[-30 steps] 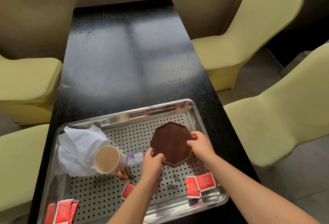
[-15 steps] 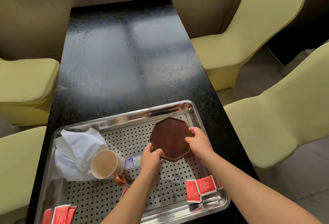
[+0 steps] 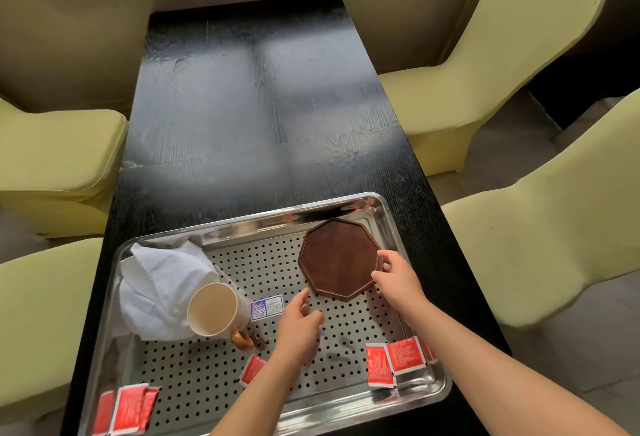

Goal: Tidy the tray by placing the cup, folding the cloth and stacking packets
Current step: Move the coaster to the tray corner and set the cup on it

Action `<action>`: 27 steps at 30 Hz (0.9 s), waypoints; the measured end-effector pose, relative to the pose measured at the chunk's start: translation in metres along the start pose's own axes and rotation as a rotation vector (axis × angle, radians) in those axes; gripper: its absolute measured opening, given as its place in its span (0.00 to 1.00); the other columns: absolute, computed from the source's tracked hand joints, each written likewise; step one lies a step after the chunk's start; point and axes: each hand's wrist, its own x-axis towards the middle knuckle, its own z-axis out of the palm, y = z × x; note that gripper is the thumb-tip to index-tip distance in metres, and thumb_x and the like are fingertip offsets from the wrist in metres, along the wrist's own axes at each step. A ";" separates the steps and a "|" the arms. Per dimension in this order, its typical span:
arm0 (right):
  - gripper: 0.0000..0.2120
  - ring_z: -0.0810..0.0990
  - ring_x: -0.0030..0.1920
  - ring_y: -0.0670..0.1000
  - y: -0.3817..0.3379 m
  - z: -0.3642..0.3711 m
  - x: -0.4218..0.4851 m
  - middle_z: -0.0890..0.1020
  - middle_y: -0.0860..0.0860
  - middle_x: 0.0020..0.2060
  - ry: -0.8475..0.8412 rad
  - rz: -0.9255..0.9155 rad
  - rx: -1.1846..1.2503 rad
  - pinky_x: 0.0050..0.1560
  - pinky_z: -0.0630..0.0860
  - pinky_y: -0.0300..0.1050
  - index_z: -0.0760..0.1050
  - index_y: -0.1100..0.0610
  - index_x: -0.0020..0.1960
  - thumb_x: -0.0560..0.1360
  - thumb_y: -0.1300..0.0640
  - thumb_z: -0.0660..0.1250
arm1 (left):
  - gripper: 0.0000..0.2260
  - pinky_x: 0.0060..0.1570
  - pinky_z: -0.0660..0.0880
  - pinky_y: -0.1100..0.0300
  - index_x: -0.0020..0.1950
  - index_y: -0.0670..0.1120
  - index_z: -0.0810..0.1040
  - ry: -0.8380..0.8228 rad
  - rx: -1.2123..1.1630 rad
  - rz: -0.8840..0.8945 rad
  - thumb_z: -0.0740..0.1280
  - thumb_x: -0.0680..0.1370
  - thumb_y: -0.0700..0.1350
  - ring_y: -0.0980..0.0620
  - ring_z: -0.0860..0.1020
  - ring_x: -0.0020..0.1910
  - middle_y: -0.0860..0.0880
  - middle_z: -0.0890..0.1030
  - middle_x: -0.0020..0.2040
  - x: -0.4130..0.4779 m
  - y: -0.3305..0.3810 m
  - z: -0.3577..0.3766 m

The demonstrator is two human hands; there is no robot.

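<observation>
A perforated steel tray [image 3: 242, 227] lies on the black table. In its far right corner sits a brown octagonal coaster [image 3: 337, 259]. My right hand [image 3: 396, 274] rests at the coaster's right edge with fingers loose, touching it at most. My left hand [image 3: 299, 326] hovers open over the tray's middle, off the coaster. A cream cup [image 3: 216, 309] with a brown handle lies on its side against a crumpled white cloth [image 3: 159, 283]. Red packets lie at the near left [image 3: 126, 409], centre [image 3: 252, 370] and near right [image 3: 394, 359].
A small blue and white packet [image 3: 266, 307] lies beside the cup. Yellow-green chairs [image 3: 540, 214] flank the table [image 3: 256, 106] on both sides. The tray's near edge runs close to the table's front.
The coaster moved from the tray's middle to its far right corner. My left hand let go and drew back toward the centre; my right hand loosened its hold.
</observation>
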 end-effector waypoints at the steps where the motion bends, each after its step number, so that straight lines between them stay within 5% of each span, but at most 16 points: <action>1: 0.25 0.71 0.71 0.54 0.000 0.001 -0.002 0.71 0.54 0.73 0.010 0.004 -0.005 0.64 0.78 0.56 0.68 0.53 0.75 0.79 0.63 0.65 | 0.29 0.29 0.72 0.75 0.77 0.50 0.65 -0.001 0.075 0.031 0.62 0.77 0.35 0.69 0.76 0.38 0.52 0.72 0.64 -0.007 -0.004 0.000; 8: 0.20 0.76 0.63 0.50 -0.002 0.020 -0.033 0.74 0.51 0.67 0.013 -0.075 -0.082 0.63 0.77 0.54 0.73 0.50 0.70 0.79 0.60 0.66 | 0.22 0.57 0.64 0.71 0.70 0.53 0.73 -0.026 0.567 0.308 0.64 0.76 0.41 0.65 0.69 0.58 0.61 0.70 0.61 -0.058 -0.045 -0.019; 12: 0.17 0.77 0.60 0.46 -0.010 0.045 -0.058 0.79 0.47 0.61 -0.123 -0.156 -0.113 0.60 0.73 0.43 0.75 0.51 0.67 0.78 0.61 0.65 | 0.14 0.54 0.69 0.64 0.62 0.56 0.77 0.081 0.744 0.374 0.64 0.77 0.47 0.60 0.72 0.55 0.61 0.74 0.56 -0.083 -0.075 -0.049; 16: 0.15 0.79 0.53 0.43 -0.025 0.080 -0.085 0.81 0.42 0.53 -0.281 -0.229 -0.204 0.56 0.77 0.44 0.77 0.50 0.65 0.78 0.55 0.67 | 0.12 0.53 0.75 0.50 0.54 0.50 0.82 0.374 0.986 0.371 0.73 0.71 0.48 0.50 0.78 0.50 0.52 0.80 0.50 -0.093 -0.107 -0.089; 20: 0.19 0.80 0.52 0.44 -0.041 0.118 -0.107 0.81 0.45 0.57 -0.396 -0.279 -0.277 0.56 0.79 0.46 0.75 0.49 0.67 0.77 0.48 0.70 | 0.19 0.66 0.66 0.34 0.62 0.48 0.79 0.451 1.080 0.171 0.70 0.75 0.55 0.40 0.72 0.68 0.42 0.77 0.64 -0.091 -0.132 -0.110; 27: 0.15 0.80 0.53 0.48 -0.057 0.163 -0.117 0.82 0.46 0.52 -0.408 -0.232 -0.315 0.52 0.78 0.47 0.78 0.49 0.58 0.75 0.45 0.72 | 0.26 0.71 0.61 0.35 0.73 0.49 0.72 0.399 1.068 0.084 0.62 0.79 0.60 0.40 0.62 0.77 0.40 0.69 0.75 -0.088 -0.160 -0.115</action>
